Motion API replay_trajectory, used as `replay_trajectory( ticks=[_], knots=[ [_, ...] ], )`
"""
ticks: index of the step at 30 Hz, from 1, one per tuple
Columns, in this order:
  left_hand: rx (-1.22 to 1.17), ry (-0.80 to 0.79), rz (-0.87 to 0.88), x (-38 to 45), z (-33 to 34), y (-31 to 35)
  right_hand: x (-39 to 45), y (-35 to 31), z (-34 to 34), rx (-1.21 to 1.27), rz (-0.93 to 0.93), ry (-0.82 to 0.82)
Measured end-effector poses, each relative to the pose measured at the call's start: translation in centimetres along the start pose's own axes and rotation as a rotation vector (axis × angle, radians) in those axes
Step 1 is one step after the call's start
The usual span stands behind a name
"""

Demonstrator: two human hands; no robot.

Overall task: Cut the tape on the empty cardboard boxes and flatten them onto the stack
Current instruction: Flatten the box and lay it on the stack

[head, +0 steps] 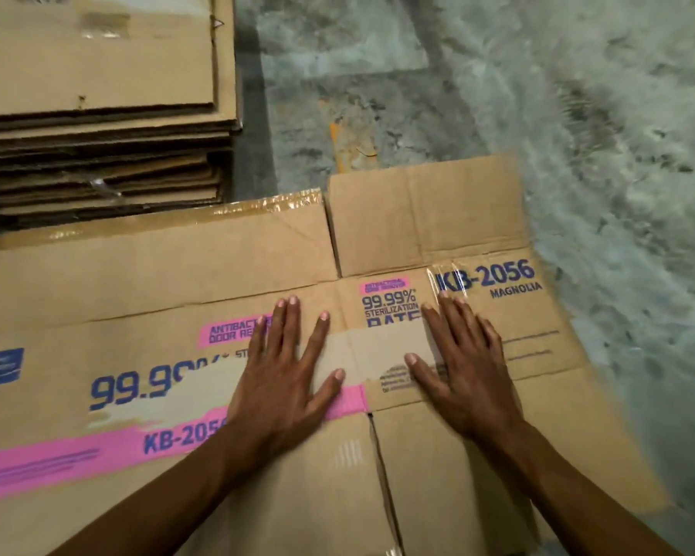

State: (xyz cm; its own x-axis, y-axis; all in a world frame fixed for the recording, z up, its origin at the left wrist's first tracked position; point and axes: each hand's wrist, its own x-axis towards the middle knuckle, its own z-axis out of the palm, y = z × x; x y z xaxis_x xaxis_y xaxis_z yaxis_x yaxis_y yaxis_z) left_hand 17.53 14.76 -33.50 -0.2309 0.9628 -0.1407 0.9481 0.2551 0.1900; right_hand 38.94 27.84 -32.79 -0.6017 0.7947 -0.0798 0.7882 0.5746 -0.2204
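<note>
Grey concrete floor (498, 94) fills the top right. At ten o'clock sits the stack (97, 114) of flattened cardboard. Centre, the flattened box (137, 294) lies spread; the left hand (285, 379) and right hand (458, 367) press on it, fingers splayed, gripping nothing.

Flattened cardboard box (177, 298) printed "KB-2056" lying on a grey concrete floor (538, 94), with the left hand (285, 379) and right hand (462, 367) pressed palm-down side by side on its middle, fingers spread, and the stack of flattened boxes (97, 126) at far left.
</note>
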Motion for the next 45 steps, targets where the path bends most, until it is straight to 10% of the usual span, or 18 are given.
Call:
replay_trajectory(
  ticks=[9,17,31,39,45],
  knots=[
    [0.05,-0.192,0.048,-3.1,-2.5,-2.5,-1.5,-1.9,-2.8,-0.079,-0.005,-0.193],
    [0.069,-0.316,0.096,-13.9,-3.3,-5.5,-12.6,-0.9,-5.5,-0.175,-0.41,-0.542],
    [-0.11,-0.476,0.176,-15.4,-13.4,2.8,-10.9,-5.7,-12.8,-0.5,-0.439,-0.544],
    [0.272,-0.069,0.14,-12.9,-24.7,2.7,-4.2,-8.9,-26.7,-0.292,-0.392,-0.387],
    [0.193,-0.168,-0.079,-14.0,-27.7,2.0,-3.0,-8.3,-30.3,-0.291,-0.372,-0.474]
  ],
)
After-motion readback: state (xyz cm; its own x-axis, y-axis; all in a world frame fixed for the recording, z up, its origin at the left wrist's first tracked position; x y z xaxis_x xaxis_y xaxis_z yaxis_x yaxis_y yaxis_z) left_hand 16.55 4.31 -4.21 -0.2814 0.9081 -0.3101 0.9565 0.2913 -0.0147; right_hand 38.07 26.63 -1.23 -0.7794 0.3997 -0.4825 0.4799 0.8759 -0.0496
